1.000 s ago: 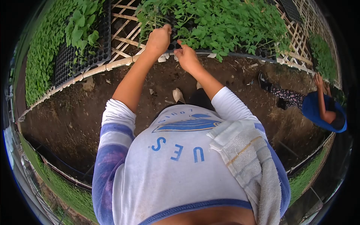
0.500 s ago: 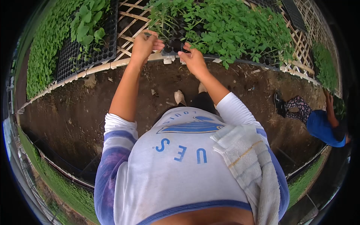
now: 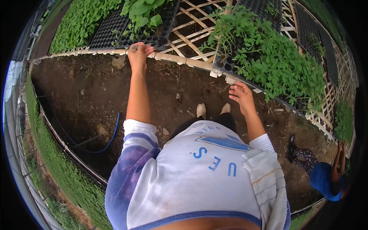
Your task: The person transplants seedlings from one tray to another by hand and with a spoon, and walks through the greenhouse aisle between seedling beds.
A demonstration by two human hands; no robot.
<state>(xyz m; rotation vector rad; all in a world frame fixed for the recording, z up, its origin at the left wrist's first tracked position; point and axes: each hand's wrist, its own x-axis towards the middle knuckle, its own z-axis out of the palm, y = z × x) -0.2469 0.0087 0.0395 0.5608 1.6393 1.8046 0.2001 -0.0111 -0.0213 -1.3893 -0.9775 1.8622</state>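
My left hand [image 3: 140,55] is at the near edge of a black seedling tray [image 3: 163,38], its thumb and fingers drawn together. A small dark bit shows at the fingertips, too small to name. On that tray stands a clump of broad-leaved seedlings [image 3: 142,15]. My right hand [image 3: 242,96] hangs over the soil path, just below the front of another black tray [image 3: 226,63], fingers loosely curled and apart with nothing seen in them. Leafy green seedlings [image 3: 276,61] fill most of this second tray, while bare cells show at its left corner.
A lattice bench of wooden strips [image 3: 191,28] with a pale front rail [image 3: 176,58] carries the trays. More seedlings [image 3: 78,27] grow at the far left. A blue hose [image 3: 115,132] lies on the soil. Another person [image 3: 325,178] stands at the right by the bench.
My left hand has moved left from the leafy seedlings' tray to the broad-leaved seedlings' tray. My right hand has drawn back from the tray over the path. The view has turned left.
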